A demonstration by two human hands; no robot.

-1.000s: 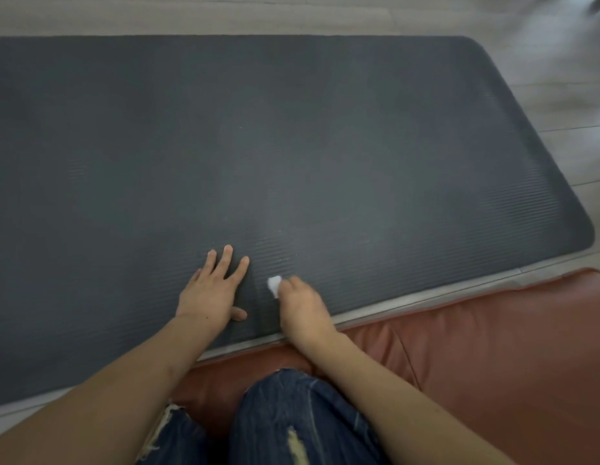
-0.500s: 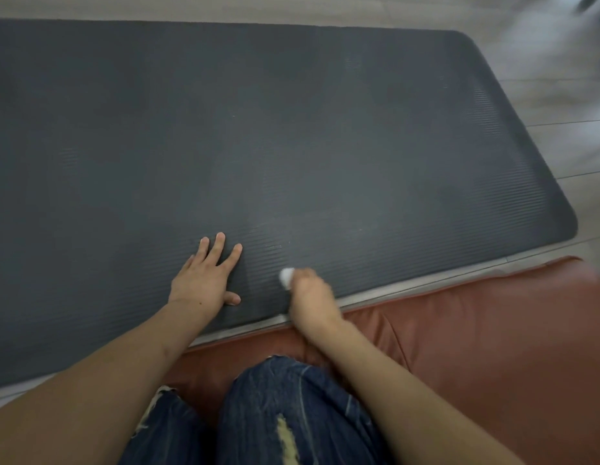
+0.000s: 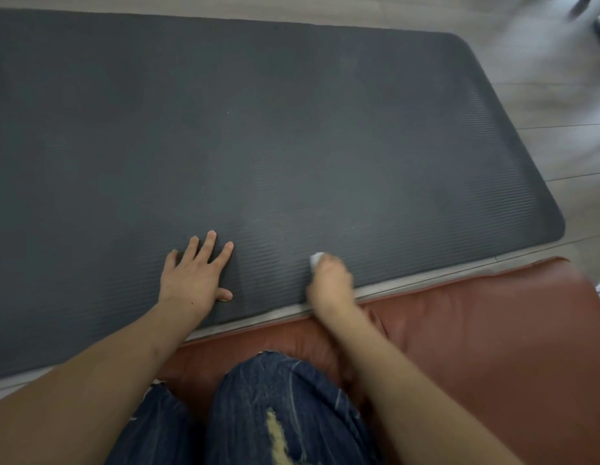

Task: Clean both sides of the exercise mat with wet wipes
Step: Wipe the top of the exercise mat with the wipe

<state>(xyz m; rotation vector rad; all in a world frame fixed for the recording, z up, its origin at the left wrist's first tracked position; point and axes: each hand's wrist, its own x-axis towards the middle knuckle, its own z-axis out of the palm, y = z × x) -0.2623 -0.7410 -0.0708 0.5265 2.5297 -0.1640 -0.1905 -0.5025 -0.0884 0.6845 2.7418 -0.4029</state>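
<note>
Dark ribbed mat [image 3: 291, 129] flat on pale plank floor [image 3: 560, 95], brown cushion [image 3: 476, 330] alongside

The mat [image 3: 291, 129] is seen as dark grey foam, matt and finely ribbed. The cushion [image 3: 476, 330] is covered in smooth reddish-brown leather with a soft sheen, and the jeans [image 3: 278, 414] are made of worn, frayed blue denim. The floor [image 3: 560, 105] is laid in pale, wood-look planks.

Mat [image 3: 291, 146]: dark grey, ribbed, lying flat on the floor.
Wipe [image 3: 316, 260]: small white wad, pressed on mat's near edge.
</note>
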